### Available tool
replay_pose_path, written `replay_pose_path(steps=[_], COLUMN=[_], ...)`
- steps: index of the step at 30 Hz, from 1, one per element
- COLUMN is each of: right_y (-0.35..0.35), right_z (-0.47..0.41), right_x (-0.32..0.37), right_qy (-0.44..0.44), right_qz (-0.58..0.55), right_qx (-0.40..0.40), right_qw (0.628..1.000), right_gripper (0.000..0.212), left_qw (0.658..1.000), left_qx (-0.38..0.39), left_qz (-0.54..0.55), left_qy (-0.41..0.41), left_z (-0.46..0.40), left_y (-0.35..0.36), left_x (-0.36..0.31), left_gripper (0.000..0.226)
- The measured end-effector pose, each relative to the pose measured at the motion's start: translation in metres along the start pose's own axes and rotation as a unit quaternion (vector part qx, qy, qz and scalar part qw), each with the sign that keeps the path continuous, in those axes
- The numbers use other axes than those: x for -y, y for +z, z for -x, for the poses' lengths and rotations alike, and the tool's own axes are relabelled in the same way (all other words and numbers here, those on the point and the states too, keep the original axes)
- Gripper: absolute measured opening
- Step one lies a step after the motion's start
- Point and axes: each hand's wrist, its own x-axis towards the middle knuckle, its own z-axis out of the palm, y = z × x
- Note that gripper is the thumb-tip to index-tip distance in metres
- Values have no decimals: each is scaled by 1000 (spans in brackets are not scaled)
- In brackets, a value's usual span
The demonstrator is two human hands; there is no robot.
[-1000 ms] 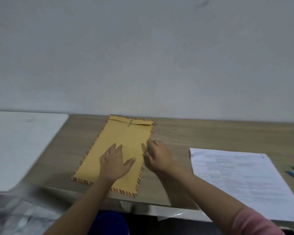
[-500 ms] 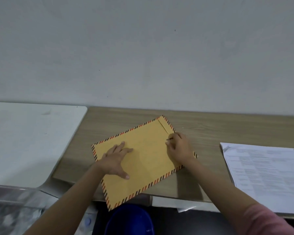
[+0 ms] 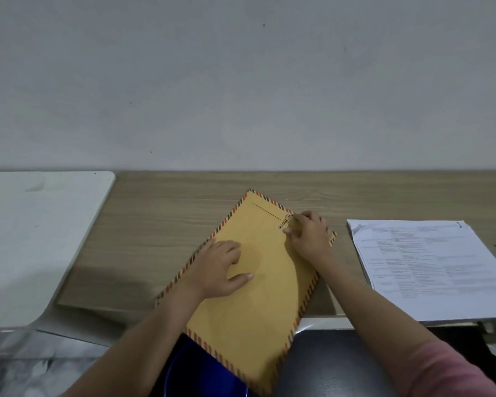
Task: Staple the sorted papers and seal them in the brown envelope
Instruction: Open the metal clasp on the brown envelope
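The brown envelope (image 3: 249, 282) lies flat and slanted on the wooden worktop (image 3: 161, 219), its flap end pointing to 12 o'clock and its lower end hanging over the near edge toward 6 o'clock. A red-and-dark striped border runs round its rim, and a small metal clasp (image 3: 284, 222) sits at the flap line. Your left hand (image 3: 218, 270) presses flat on the envelope's middle, grip released, fingers spread toward 3 o'clock. Your right hand (image 3: 307, 239) has its fingertips pinched at the clasp, grasping it. At 3 o'clock from the envelope, well apart, rests the stack of printed papers (image 3: 430, 267). At 9 o'clock lies a white board (image 3: 35, 239).
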Motion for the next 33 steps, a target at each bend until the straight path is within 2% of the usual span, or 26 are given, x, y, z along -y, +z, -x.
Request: replay_pose_path(steps=[2,5,7,9,11,14,24,33], right_y=[-1,-4,-5,-7,-5,-2,-1,-1], right_z=[-5,-10,-12,-13,-15,-18,-34,-47], right_x=[-3,-5,-5,-6,-6,-4,0,14], right_qy=[-25,-74,-86,-88,-93,-89,-98,-132], right_qz=[-31,-47,-48,-49,-61,-68,-51,65], right_qx=[21,64,89,107,95,64,37,70], right_qw=[999,994,991,989,989,992,993,987], right_gripper=[44,49,54,53,45,30,10,11], left_qw=[999,999,999,998,994,988,988,987], left_qx=[-22,-16,-3,41,90,122,109,118], left_qz=[-1,-21,-42,-45,-40,-51,-48,-41], left_qy=[24,46,34,-9,-52,-84,-102,-105], left_z=[-11,-28,-36,-43,-48,-50,-50,-51], left_y=[1,6,13,20,26,36,41,39], left_x=[-13,-28,-32,-34,-33,-30,-32,-32], left_gripper=[37,33,48,71,89,100,104,103])
